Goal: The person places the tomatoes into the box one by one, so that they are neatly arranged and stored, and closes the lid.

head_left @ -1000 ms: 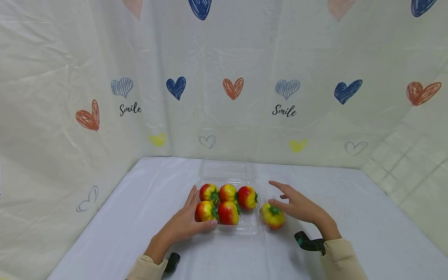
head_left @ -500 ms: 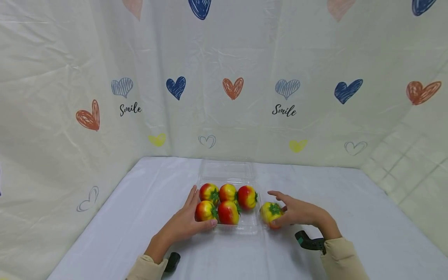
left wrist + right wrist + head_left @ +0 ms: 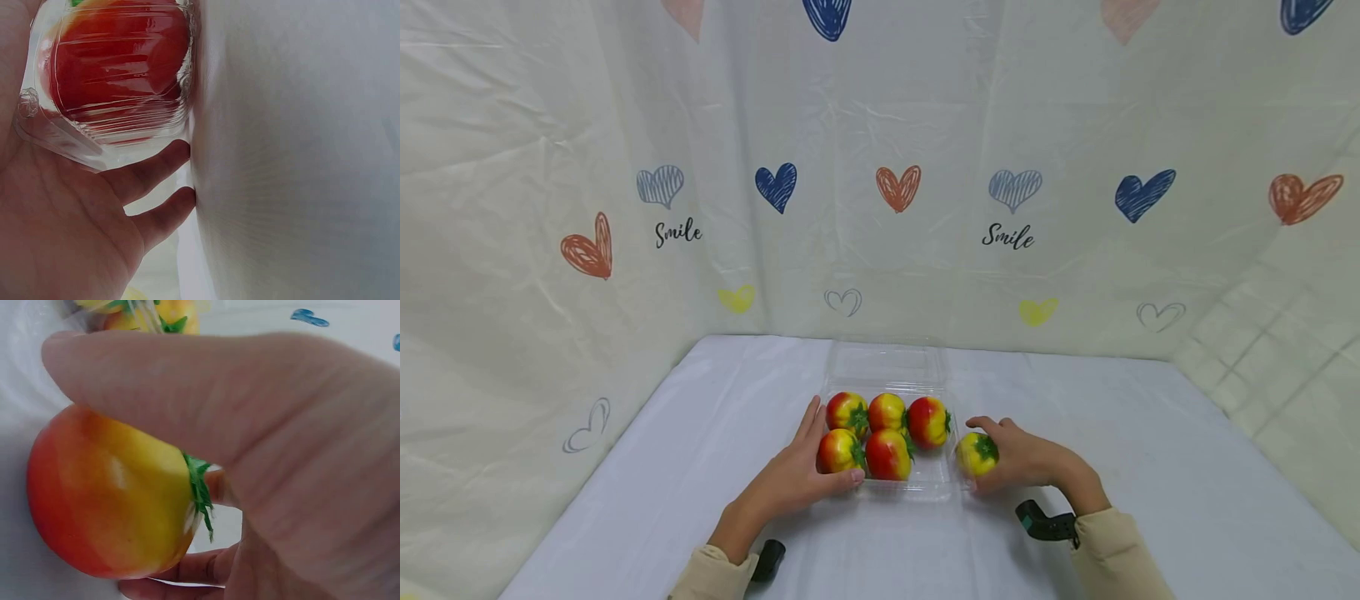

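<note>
A clear plastic box (image 3: 932, 481) with its lid open holds several red-and-yellow fruits (image 3: 889, 455) with green leafy tops. My left hand (image 3: 801, 475) rests against the box's left side and front corner, thumb along the front rim. In the left wrist view its outer fingers (image 3: 153, 175) are spread and fairly straight, their tips at the white cloth. Right of the box, my right hand (image 3: 1026, 457) has thumb and fingers round one more such fruit (image 3: 112, 494), which sits on the cloth close to the box wall. The right wrist view shows the thumb crossing over this fruit.
The transparent lid (image 3: 887, 363) lies back behind the box. A white cloth (image 3: 1090, 417) covers the table. Behind stands a pale curtain (image 3: 955, 250) printed with hearts and "Smile". A dark wrist device (image 3: 1045, 523) sits below the right hand.
My right hand has come down and left onto the loose fruit, its fingers closing round it. The fruit has shifted slightly left. The left hand and the box have stayed put.
</note>
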Demonstrator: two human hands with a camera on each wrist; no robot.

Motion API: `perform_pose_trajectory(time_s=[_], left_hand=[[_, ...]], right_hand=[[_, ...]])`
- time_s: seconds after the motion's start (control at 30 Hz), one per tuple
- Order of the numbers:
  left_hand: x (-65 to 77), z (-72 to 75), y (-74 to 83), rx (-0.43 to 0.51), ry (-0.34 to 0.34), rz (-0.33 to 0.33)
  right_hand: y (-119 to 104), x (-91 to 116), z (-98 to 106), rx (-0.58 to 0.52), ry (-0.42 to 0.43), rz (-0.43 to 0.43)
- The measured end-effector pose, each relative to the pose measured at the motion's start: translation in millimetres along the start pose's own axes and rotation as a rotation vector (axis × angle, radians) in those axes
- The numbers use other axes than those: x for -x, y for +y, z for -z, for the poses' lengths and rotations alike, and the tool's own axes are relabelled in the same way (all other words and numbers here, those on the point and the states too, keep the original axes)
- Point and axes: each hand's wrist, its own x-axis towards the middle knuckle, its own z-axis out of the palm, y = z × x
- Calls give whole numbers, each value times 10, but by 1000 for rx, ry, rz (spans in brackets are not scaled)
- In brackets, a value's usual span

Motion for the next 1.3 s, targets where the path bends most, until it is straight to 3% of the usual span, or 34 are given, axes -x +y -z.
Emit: perform_pose_trajectory(time_s=[0.53,0.9,1.3], left_hand=[[-4,-4,-13,4,-1,-13],[-4,11,-10,1,-7,-8],[-5,3,-21,-2,-7,-10]], right_hand=[[79,-3,42,8,67,64],[151,25,156,-15,224,144],[78,34,166,-101,400,255]])
